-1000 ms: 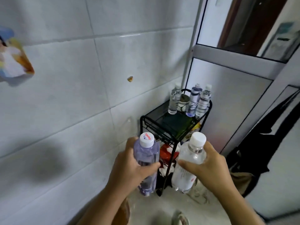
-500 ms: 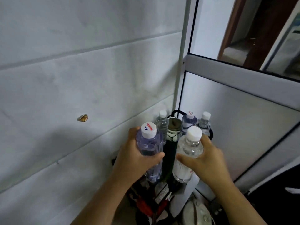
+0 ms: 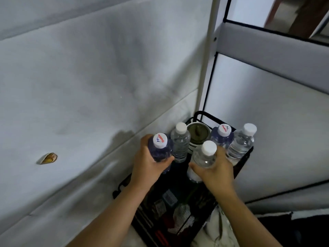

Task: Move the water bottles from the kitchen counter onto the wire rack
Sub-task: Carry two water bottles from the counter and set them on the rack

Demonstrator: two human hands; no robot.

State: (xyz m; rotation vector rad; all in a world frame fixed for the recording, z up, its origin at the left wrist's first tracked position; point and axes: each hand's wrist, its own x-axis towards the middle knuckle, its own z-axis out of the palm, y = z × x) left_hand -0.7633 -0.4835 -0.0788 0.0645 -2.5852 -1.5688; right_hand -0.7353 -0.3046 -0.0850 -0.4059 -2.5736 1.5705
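Far left of frame: small yellowish wall hook (image 3: 47,158) stuck on the tiled wall (image 3: 89,77). Centre-left: left hand (image 3: 148,164) wrapped around a purple-tinted water bottle (image 3: 161,148), upright, white cap with red print, held over the wire rack's (image 3: 243,163) top shelf, just beside a clear bottle (image 3: 180,142) already standing there. Centre, at the back of the shelf: a round olive-lidded jar (image 3: 196,134). Centre-right: right hand (image 3: 216,171) gripping a clear water bottle (image 3: 203,157), plain white cap, upright, low over the shelf; cannot tell if its base touches. Right, behind that hand: a second purple-tinted bottle (image 3: 222,135) and another clear bottle (image 3: 242,143) standing at the rack's rim. Lower shelves hold blurred items.
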